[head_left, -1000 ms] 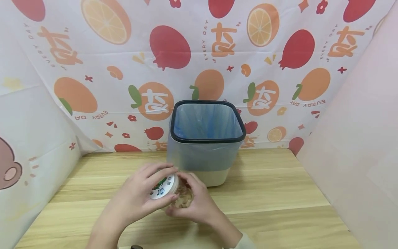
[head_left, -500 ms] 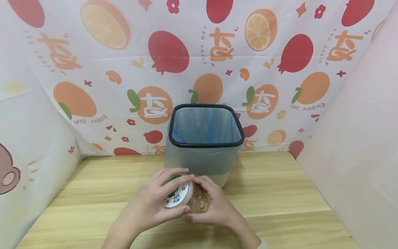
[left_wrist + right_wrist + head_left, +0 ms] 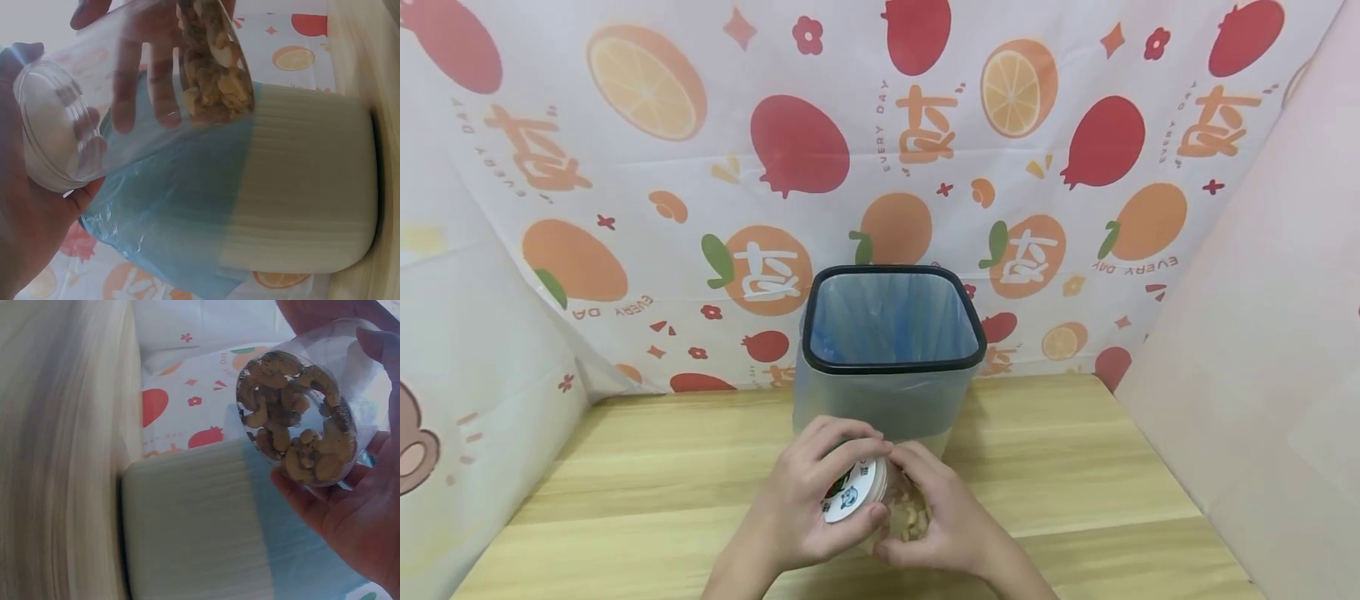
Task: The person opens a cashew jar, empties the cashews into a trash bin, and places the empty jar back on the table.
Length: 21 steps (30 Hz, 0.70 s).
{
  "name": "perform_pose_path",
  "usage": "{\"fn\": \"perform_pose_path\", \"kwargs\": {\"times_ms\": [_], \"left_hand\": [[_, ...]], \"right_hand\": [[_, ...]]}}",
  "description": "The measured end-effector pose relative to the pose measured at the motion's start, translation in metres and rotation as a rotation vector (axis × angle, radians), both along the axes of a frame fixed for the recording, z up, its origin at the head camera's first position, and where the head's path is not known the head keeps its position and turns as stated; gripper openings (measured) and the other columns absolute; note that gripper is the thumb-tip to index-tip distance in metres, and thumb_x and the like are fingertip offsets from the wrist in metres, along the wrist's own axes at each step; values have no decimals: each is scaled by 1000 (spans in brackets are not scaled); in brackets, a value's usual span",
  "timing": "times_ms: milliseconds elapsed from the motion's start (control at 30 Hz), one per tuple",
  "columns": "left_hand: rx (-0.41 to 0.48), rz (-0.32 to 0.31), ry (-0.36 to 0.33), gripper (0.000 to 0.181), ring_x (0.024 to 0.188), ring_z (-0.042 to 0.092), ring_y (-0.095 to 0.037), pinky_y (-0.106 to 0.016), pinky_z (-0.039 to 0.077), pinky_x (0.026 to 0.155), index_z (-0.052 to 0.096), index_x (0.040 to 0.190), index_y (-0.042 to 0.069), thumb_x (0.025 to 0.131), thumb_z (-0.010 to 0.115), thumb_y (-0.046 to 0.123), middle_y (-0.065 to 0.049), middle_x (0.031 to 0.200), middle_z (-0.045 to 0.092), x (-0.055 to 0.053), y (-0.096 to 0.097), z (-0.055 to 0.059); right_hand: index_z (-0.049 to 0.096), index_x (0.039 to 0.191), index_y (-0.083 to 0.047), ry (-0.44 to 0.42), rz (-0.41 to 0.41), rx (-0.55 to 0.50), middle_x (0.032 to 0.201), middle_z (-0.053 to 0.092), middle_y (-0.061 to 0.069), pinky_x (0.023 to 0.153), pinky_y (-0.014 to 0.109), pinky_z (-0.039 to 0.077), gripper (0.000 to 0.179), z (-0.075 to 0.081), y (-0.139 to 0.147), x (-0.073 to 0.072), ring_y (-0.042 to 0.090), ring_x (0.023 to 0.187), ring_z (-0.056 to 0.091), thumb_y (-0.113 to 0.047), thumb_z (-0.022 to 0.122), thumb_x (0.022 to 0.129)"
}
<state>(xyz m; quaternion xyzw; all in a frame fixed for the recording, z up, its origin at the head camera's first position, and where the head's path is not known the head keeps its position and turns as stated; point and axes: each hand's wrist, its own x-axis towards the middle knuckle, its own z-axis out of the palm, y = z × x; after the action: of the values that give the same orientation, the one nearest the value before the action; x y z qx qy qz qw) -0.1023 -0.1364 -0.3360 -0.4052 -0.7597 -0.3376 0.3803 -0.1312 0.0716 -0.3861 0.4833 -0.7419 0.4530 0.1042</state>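
Both hands hold a clear plastic jar [image 3: 134,147] of cashews [image 3: 294,419], tilted in front of the bin. My left hand [image 3: 805,500] grips its lid [image 3: 853,493], which has a white top with a green and red picture and a small blue cartoon. Around the jar's lower part curl the fingers and thumb of my right hand [image 3: 955,521]. In the left wrist view the lid sits on the jar's mouth, and the nuts gather at the bottom end. The right wrist view shows the jar's round base with cashews pressed against it.
Just behind the hands stands a waste bin [image 3: 880,408] with a black rim [image 3: 895,367], lined with a blue bag [image 3: 887,317]. It rests on a wood-grain table [image 3: 647,475]. A fruit-print cloth [image 3: 820,217] hangs behind, with pale walls at both sides.
Both hands and the jar have shifted to the right and a little nearer, their holds on lid and body kept. The head view has tilted slightly, so the bin appears lower.
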Motion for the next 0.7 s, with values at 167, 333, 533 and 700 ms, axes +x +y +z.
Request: {"fn": "perform_pose_path", "kwargs": {"times_ms": [167,333,533,700], "left_hand": [[-6,19,14,36,99,57,-16,-19,44,85,70,114,16,90,66,43,0,112,65,5,-1,2],[-16,61,6,37,101,57,-15,-19,43,87,70,114,17,91,65,45,1,114,65,8,2,3],[-29,78,-11,38,102,57,-15,-20,46,85,69,117,19,91,65,45,2,117,64,10,3,6],[-58,96,-31,38,104,56,-13,-24,50,82,69,119,22,90,64,46,4,118,64,11,3,7]], "right_hand": [[37,151,-21,-16,-27,40,141,52,-6,101,31,50,98,1,-4,7,11,122,55,-39,90,71],[38,151,-27,-52,-84,61,139,55,-12,99,31,52,97,4,-2,7,8,119,59,-46,89,70],[41,149,-31,-38,-119,71,136,56,-13,96,32,53,95,12,3,8,8,114,60,-46,90,69],[40,150,-29,-36,-132,69,137,56,-13,96,31,53,97,11,4,11,8,115,60,-41,92,68]]}}
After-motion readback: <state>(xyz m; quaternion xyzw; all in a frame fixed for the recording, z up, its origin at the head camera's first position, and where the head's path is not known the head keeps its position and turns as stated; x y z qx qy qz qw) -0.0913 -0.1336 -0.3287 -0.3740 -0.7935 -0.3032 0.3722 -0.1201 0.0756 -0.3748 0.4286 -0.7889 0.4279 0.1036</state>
